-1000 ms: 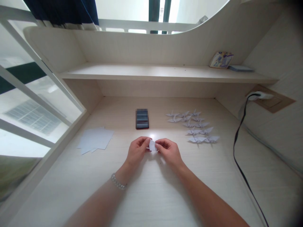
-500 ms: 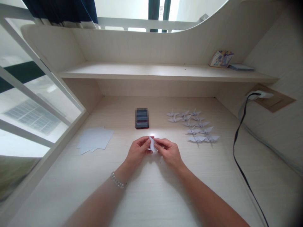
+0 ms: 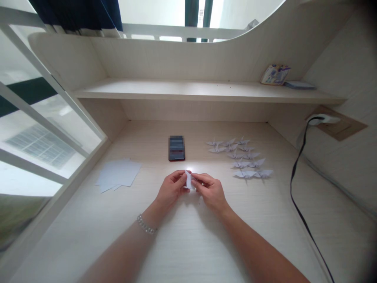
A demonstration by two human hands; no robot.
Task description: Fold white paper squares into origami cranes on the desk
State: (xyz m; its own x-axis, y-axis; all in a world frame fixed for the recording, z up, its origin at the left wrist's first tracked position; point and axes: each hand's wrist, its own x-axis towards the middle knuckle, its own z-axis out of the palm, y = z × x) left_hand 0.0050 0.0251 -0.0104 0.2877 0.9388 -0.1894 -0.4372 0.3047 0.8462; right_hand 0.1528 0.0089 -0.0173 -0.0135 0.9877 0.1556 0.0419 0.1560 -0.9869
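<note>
A small folded piece of white paper (image 3: 189,180) is held between both hands above the middle of the desk. My left hand (image 3: 173,186) pinches its left side, thumb in front and fingers behind. On the right edge, the thumb and fingertips of my right hand (image 3: 209,188) close on the same paper. Part of the paper is hidden by the fingers. Several white folded paper cranes (image 3: 246,164) stand in rows to the right of my hands. Over on the left lies a loose stack of white paper sheets (image 3: 119,173).
Behind my hands a phone (image 3: 176,148) with a blurred screen lies on the desk. A black cable (image 3: 297,208) runs from a wall socket (image 3: 341,124) down the right side. On the shelf (image 3: 176,87) is a small patterned box (image 3: 275,74).
Both hands stay in nearly the same place, still gripping the folded paper. The paper's face looks slightly wider between the fingers now.
</note>
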